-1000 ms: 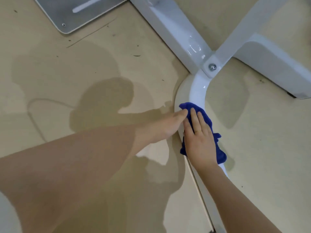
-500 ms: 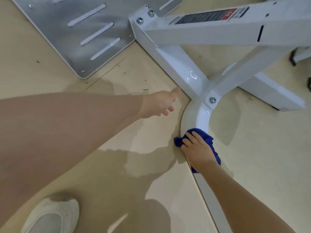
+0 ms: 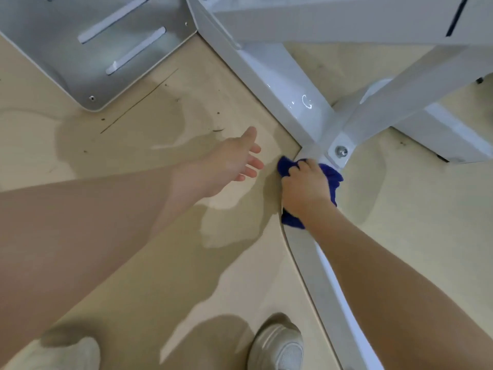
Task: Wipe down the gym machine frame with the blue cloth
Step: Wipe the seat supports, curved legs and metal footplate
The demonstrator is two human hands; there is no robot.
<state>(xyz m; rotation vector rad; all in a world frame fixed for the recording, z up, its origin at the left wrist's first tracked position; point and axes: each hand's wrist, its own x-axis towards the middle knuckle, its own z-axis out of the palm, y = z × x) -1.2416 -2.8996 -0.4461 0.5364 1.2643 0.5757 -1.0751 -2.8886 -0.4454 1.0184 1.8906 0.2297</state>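
up the curved white frame tube (image 3: 309,252) the right hand (image 3: 304,188) has slid, fingers bunching the blue cloth (image 3: 332,180) at the bolted joint (image 3: 341,151), left hand (image 3: 229,166) loose and empty; next, i'd judge, the crossing bars.

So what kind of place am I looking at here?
Probably a gym floor: a white gym machine frame with bolted joints, a grey metal footplate, and beige flooring. The right hand wipes it with a blue cloth.

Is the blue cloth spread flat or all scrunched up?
Scrunched: the blue cloth bunches under the right hand gripping it.
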